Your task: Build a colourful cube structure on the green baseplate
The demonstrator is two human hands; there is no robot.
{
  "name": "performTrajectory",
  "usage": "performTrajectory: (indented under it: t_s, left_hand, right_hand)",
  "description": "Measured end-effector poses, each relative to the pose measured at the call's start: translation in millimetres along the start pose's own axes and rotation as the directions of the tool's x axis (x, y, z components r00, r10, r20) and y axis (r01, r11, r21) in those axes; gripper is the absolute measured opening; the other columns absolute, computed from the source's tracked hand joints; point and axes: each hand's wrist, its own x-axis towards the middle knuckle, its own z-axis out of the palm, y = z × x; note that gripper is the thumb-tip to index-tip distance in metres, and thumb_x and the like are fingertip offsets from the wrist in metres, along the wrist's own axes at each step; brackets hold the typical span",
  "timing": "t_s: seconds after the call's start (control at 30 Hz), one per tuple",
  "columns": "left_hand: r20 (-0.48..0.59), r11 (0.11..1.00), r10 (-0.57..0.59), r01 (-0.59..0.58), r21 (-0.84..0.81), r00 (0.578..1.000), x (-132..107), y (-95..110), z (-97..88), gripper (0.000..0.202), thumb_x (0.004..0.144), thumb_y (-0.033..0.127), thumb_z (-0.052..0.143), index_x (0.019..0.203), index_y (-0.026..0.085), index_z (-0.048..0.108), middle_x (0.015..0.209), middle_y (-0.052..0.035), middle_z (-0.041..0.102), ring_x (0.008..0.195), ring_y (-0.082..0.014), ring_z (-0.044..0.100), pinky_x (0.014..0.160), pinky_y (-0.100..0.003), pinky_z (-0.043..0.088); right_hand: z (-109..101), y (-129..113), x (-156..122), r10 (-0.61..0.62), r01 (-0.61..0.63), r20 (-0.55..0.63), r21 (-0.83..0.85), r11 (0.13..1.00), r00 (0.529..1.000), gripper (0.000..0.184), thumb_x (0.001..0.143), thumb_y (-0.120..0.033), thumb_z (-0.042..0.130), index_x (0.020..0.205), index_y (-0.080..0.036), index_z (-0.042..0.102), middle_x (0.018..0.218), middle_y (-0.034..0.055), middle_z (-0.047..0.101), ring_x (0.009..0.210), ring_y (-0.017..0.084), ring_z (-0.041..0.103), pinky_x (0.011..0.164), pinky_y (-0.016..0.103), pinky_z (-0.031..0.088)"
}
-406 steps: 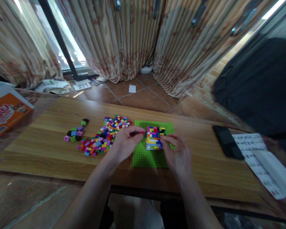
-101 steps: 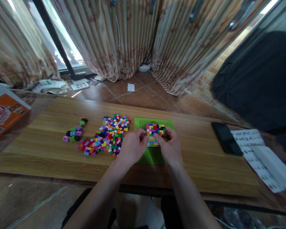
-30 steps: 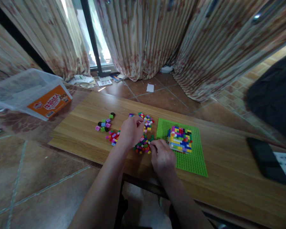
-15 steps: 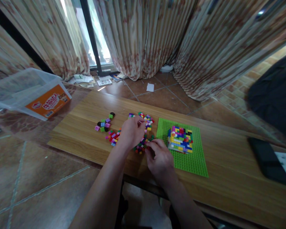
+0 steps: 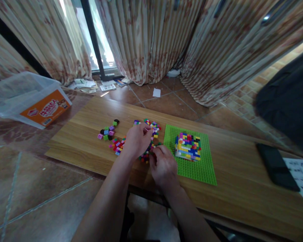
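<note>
My left hand [image 5: 138, 139] hangs over the pile of small colourful building bricks [image 5: 154, 126], its fingers curled together and partly hidden; what they pinch, if anything, I cannot make out. At the near right edge of the pile, my right hand [image 5: 164, 164] has thumb and forefinger pinched at what looks like a dark green building brick. Beside it on the right lies a green studded baseplate [image 5: 209, 168]. A block-shaped build of many-coloured bricks [image 5: 188, 147] stands on that plate. Both hands cover part of the loose pile.
More bricks, purple, green, pink and black, lie in a loose group [image 5: 106, 132] to the left on the wooden table [image 5: 75, 134]. A clear plastic bin [image 5: 22, 90] with an orange label stands at the far left. A black phone-like slab [image 5: 276, 166] and printed paper [image 5: 301, 176] lie right.
The view has shifted slightly, so everything sits a little further left. The right fingertips have moved slightly at the pile's edge; the left hand keeps its place over the bricks.
</note>
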Motion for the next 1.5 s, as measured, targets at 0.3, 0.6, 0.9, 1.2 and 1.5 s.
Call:
performTrajectory:
  t_s: [0.3, 0.6, 0.9, 1.2, 1.5]
  left_hand:
    - [0.000, 0.997, 0.007, -0.007, -0.077, 1.000, 1.3, -0.7, 3.2, 0.019, 0.083, 0.023, 0.055, 0.089, 0.017, 0.072, 0.076, -0.0041, 0.074, 0.071, -0.0177, 0.066, 0.066, -0.027, 0.047]
    - [0.098, 0.966, 0.120, -0.093, -0.241, 0.988, -3.3, 11.9, 20.3, 0.016, 0.083, 0.017, 0.054, 0.085, 0.016, 0.070, 0.074, -0.0018, 0.071, 0.068, -0.0149, 0.063, 0.063, -0.025, 0.046]
    - [0.142, 0.936, 0.238, -0.188, -0.299, 0.961, -20.4, 35.1, 51.9, 0.016, 0.085, 0.015, 0.054, 0.087, 0.018, 0.070, 0.083, -0.0022, 0.072, 0.078, -0.0160, 0.066, 0.073, -0.027, 0.049]
    - [0.106, 0.963, 0.213, -0.190, -0.192, 0.971, -26.1, 40.5, 65.8, 0.016, 0.085, 0.015, 0.054, 0.084, 0.019, 0.069, 0.083, -0.0021, 0.072, 0.077, -0.0168, 0.065, 0.072, -0.028, 0.047]
    - [0.089, 0.972, 0.203, -0.190, -0.138, 0.975, -27.3, 41.5, 68.6, 0.013, 0.085, 0.018, 0.056, 0.083, 0.020, 0.069, 0.082, -0.0023, 0.072, 0.075, -0.0168, 0.064, 0.071, -0.028, 0.046]
  right_hand:
    - [-15.1, -8.4, 4.9, 0.065, -0.035, -0.109, 0.257, 0.966, 0.992, 0.014, 0.089, -0.016, 0.051, 0.096, -0.019, 0.063, 0.088, 0.0042, 0.065, 0.077, 0.018, 0.060, 0.071, 0.029, 0.047]
    - [-57.6, 31.8, -1.8, 0.205, -0.092, -0.313, 0.342, 0.935, 0.927, 0.010, 0.083, -0.018, 0.062, 0.089, -0.022, 0.068, 0.083, -0.0009, 0.067, 0.068, 0.013, 0.060, 0.064, 0.025, 0.048]
    - [-71.6, 67.6, 4.5, 0.078, -0.038, -0.397, 0.108, 0.993, 0.914, 0.016, 0.086, -0.018, 0.059, 0.092, -0.023, 0.073, 0.090, 0.0027, 0.074, 0.087, 0.020, 0.064, 0.080, 0.035, 0.049]
    - [-68.8, 66.5, 8.0, -0.067, 0.052, -0.392, -0.049, 0.997, 0.917, 0.019, 0.089, -0.013, 0.057, 0.094, -0.022, 0.073, 0.089, 0.0028, 0.075, 0.085, 0.021, 0.059, 0.081, 0.037, 0.048]
    - [-67.1, 68.7, 6.4, 0.026, -0.019, -0.421, 0.020, 1.000, 0.907, 0.016, 0.085, -0.016, 0.061, 0.095, -0.022, 0.073, 0.097, 0.0048, 0.074, 0.094, 0.023, 0.060, 0.087, 0.040, 0.048]
